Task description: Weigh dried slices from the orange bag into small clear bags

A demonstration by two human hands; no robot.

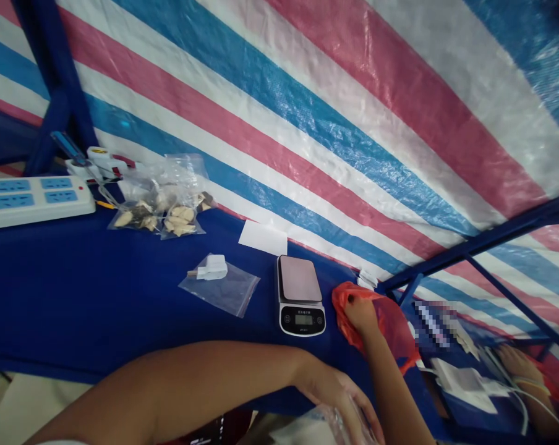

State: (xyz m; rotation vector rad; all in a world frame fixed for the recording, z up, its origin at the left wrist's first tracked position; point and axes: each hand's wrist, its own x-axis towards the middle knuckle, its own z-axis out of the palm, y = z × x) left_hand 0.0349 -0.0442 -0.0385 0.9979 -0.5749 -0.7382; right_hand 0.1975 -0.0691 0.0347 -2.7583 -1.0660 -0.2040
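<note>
My right hand (360,314) reaches into a thin red plastic bag (395,327) at the right of the table. Its fingers are curled, and a small dark spot shows beside them; what they hold is hidden. My left arm crosses low in front of the table. At its end my left hand (337,398) is closed on a clear plastic bag (302,432) below the table edge; the bag is cut off by the picture's bottom. Just left of the red bag stands a small digital kitchen scale (300,281) with nothing on its plate.
A flat zip bag (233,287) lies left of the scale with a white plug-like piece (213,267) on it. Behind are a white paper (263,237), bags of pale slices (180,219) and a power strip (33,201). Another person's hand (520,364) is at far right.
</note>
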